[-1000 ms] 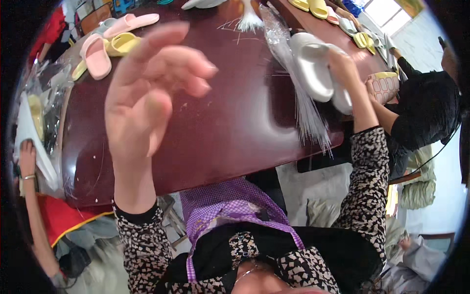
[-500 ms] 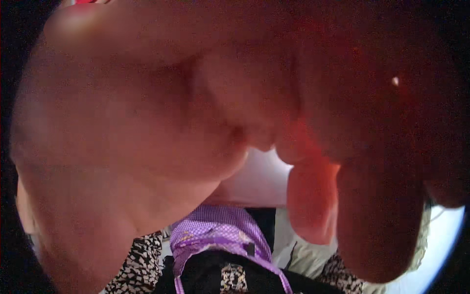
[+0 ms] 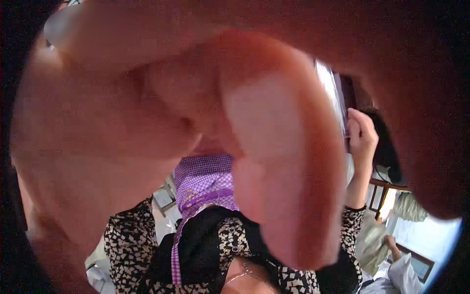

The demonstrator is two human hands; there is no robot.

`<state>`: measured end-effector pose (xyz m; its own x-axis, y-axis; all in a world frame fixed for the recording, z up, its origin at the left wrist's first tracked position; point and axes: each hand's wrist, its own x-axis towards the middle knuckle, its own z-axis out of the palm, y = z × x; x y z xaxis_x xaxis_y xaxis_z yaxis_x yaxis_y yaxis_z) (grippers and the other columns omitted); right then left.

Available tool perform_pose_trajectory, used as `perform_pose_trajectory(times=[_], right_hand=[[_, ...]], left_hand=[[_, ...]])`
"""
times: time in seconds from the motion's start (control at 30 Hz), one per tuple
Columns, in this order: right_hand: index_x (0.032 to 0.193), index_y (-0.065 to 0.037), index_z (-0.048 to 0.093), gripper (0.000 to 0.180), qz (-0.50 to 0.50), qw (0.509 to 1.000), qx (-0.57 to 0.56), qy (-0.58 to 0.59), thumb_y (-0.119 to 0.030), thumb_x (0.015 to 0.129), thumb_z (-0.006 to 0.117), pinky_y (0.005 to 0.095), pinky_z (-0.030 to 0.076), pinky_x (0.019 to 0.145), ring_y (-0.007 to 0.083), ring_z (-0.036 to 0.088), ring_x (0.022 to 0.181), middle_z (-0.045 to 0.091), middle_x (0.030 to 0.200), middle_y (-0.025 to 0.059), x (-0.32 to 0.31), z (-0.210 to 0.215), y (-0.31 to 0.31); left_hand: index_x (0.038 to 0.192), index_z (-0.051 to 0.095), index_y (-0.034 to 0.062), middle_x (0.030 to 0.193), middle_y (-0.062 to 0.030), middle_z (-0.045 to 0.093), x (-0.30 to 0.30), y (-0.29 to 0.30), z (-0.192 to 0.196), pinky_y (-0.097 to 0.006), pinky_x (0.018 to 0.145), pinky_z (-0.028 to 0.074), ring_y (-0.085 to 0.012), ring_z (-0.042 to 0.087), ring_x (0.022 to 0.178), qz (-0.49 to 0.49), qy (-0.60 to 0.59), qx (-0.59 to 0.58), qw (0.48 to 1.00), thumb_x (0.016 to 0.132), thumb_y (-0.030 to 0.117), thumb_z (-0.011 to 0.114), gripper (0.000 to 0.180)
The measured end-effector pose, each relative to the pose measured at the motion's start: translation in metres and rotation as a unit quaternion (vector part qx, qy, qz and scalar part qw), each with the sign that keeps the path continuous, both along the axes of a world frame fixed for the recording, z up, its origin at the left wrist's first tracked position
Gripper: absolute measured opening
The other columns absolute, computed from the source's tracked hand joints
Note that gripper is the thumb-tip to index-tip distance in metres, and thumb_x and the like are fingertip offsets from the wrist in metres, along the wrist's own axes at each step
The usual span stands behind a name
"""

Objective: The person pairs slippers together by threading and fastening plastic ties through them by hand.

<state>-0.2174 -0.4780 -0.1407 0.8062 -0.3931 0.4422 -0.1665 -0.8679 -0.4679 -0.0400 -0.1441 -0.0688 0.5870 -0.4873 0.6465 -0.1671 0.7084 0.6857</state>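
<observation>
A bare hand, most likely my left hand (image 3: 107,117), hangs blurred right against the lens and fills much of the view. Its forearm cannot be traced. Long bent fingers stand apart at the middle and right, one reaching low, and nothing is visible in them. My right hand (image 3: 363,132) rises from a black-and-cream patterned sleeve (image 3: 353,225) at the right. Its fingers are loosely bent with small gaps, and I make out nothing held. A dark shape (image 3: 386,147) lies beside it. Below the near hand shows a purple checked apron (image 3: 203,179) over black clothing.
A person in a pale garment (image 3: 404,274), one hand (image 3: 391,246) showing, is at the lower right. Pale greenish cloth (image 3: 411,208) hangs near brown wooden framing (image 3: 376,198). The near hand hides most of the surroundings.
The near hand's fingers have shifted and parted, uncovering more at the right. My right hand, the patterned sleeves and the other person now show more.
</observation>
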Motion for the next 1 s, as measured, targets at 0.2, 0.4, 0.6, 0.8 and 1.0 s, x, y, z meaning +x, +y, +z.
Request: perform_pose_trajectory(times=[0.2,0.4,0.6,0.8,1.0], right_hand=[[0.104,-0.003,0.063,0.023,0.069,0.976,-0.199,0.059,-0.003,0.081,0.059,0.0397,0.039,0.093,0.0278,0.054,0.107,0.058,0.118,0.0109,-0.067,-0.074,0.052],[0.1,-0.006,0.065,0.027,0.092,0.972,-0.219,-0.006,-0.002,0.073,0.063,0.0415,0.039,0.091,0.03,0.055,0.103,0.06,0.112,0.0122,0.002,-0.012,-0.006],[0.087,-0.003,0.066,0.018,0.131,0.976,-0.076,-0.153,0.001,0.069,0.066,0.0376,0.046,0.077,0.0274,0.059,0.084,0.064,0.094,0.0131,0.019,0.0,0.006],[0.08,-0.001,0.065,0.014,0.197,0.954,0.028,-0.226,0.001,0.067,0.068,0.0332,0.049,0.065,0.0264,0.061,0.074,0.064,0.086,0.0141,0.028,0.028,0.018],[0.085,0.001,0.065,0.017,0.307,0.914,0.161,-0.211,0.0,0.068,0.069,0.0345,0.05,0.067,0.0279,0.062,0.076,0.064,0.086,0.0142,0.032,0.044,0.012]], left_hand=[[0.121,0.044,-0.0026,0.09,-0.0136,0.059,-0.041,0.005,-0.048,-0.028,0.057,0.05,-0.0186,0.056,0.069,-0.037,0.056,0.058,0.996,0.085,0.011,0.053,0.04],[0.119,0.049,-0.0024,0.092,-0.0125,0.061,0.019,-0.07,0.019,-0.025,0.065,0.051,-0.0138,0.058,0.074,-0.019,0.108,0.178,0.978,0.083,0.004,0.057,0.037],[0.098,0.06,-0.0008,0.101,-0.0112,0.06,0.003,-0.105,-0.017,-0.027,0.072,0.05,-0.0153,0.06,0.088,0.027,-0.105,0.359,0.927,0.081,-0.004,0.058,0.017],[0.094,0.063,0.0021,0.102,-0.0142,0.061,-0.017,-0.172,-0.033,-0.033,0.077,0.05,-0.0277,0.061,0.091,0.11,-0.3,0.271,0.908,0.077,-0.002,0.063,0.017],[0.097,0.062,0.0023,0.096,-0.0125,0.064,-0.011,-0.182,-0.047,-0.032,0.079,0.05,-0.0269,0.062,0.089,0.011,-0.278,0.254,0.926,0.079,-0.001,0.063,0.019]])
